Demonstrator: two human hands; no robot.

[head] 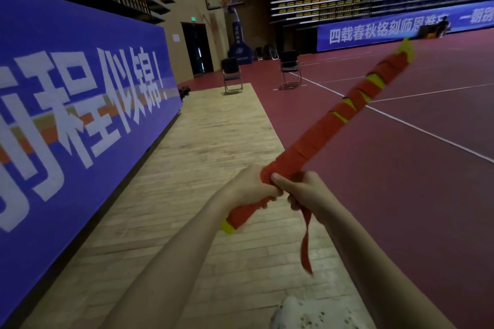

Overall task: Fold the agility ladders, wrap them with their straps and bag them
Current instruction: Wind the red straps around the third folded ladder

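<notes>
Both hands on it: my left hand (250,185) grips the folded ladder bundle (344,117) to steady it in the air, my right hand (302,191) pinches the loose strap (304,246), I'd say mid-wrap.
</notes>
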